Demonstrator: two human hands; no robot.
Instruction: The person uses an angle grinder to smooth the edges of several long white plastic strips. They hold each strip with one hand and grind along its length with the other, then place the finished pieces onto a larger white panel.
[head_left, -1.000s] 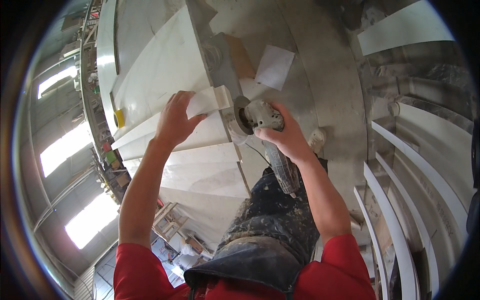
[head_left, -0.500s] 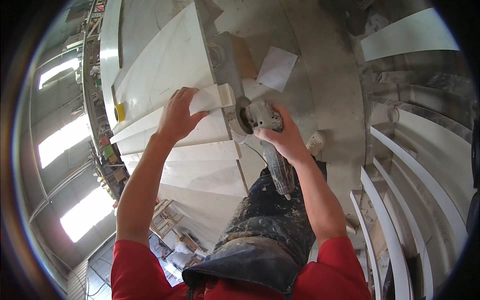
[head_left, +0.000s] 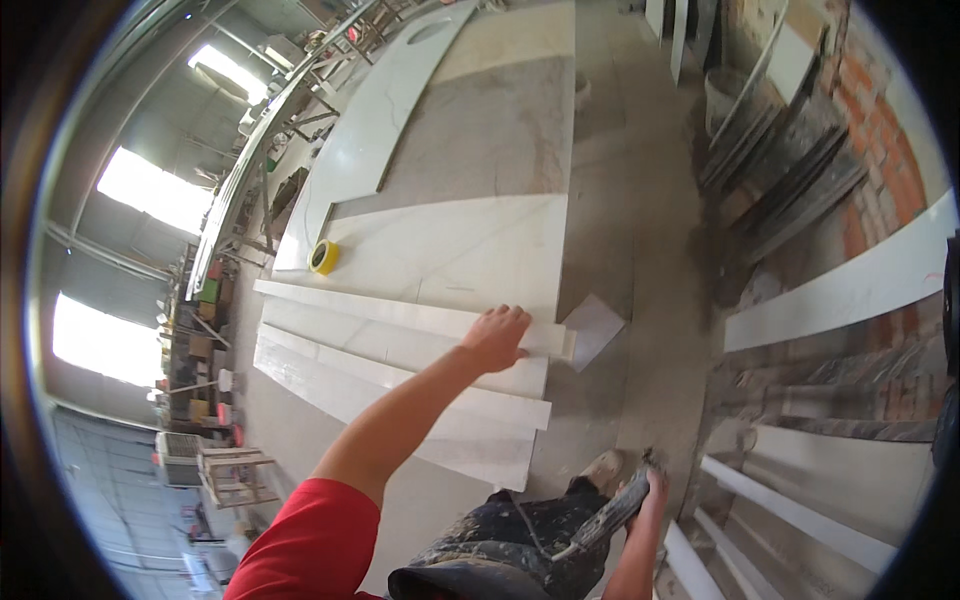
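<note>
My left hand (head_left: 495,338) lies flat on the near end of a long white stone strip (head_left: 400,316), the top one of several strips stacked on a large pale slab (head_left: 470,250). My right hand (head_left: 652,492) hangs low beside my right leg, closed around a dusty grey angle grinder (head_left: 612,512) whose cable runs across my dark, stained trousers. The grinder is well away from the strip. My shoe (head_left: 604,468) shows just left of the tool.
A yellow tape roll (head_left: 323,257) sits on the slab's left side. A small grey stone square (head_left: 594,328) lies just past the strip's end. White stone strips (head_left: 800,510) and dark slabs (head_left: 780,170) lean by a brick wall on the right. Wooden stools (head_left: 232,475) stand at left.
My right hand has dropped with the grinder from the strip's end down to my leg. My left hand stays on the strip. The view has swung to take in more of the slab.
</note>
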